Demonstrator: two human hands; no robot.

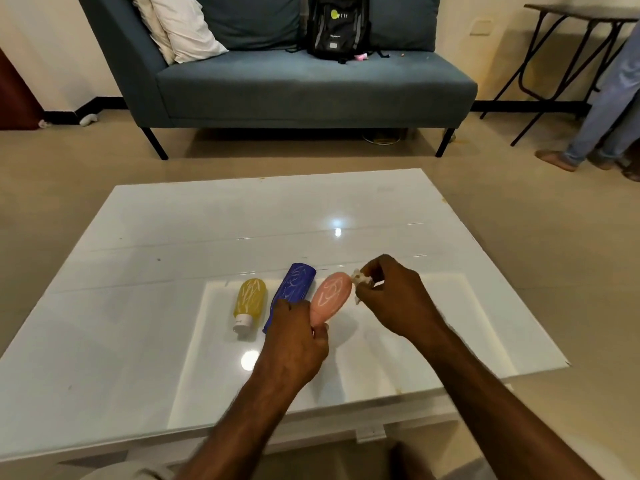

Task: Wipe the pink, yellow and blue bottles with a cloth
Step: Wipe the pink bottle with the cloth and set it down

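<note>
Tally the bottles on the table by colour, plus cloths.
Yellow bottle: 1
Blue bottle: 1
Pink bottle: 1, held by left hand
Cloth: 1, in right hand
Total: 4

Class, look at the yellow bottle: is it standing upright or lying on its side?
Lying on its side. The yellow bottle rests lengthwise on the white table, its white cap pointing toward the camera.

a black backpack [337, 27] on the sofa [311, 88] bears a lime-green round logo with pale letters beside it, too blurred to read. no other text can be read.
</note>
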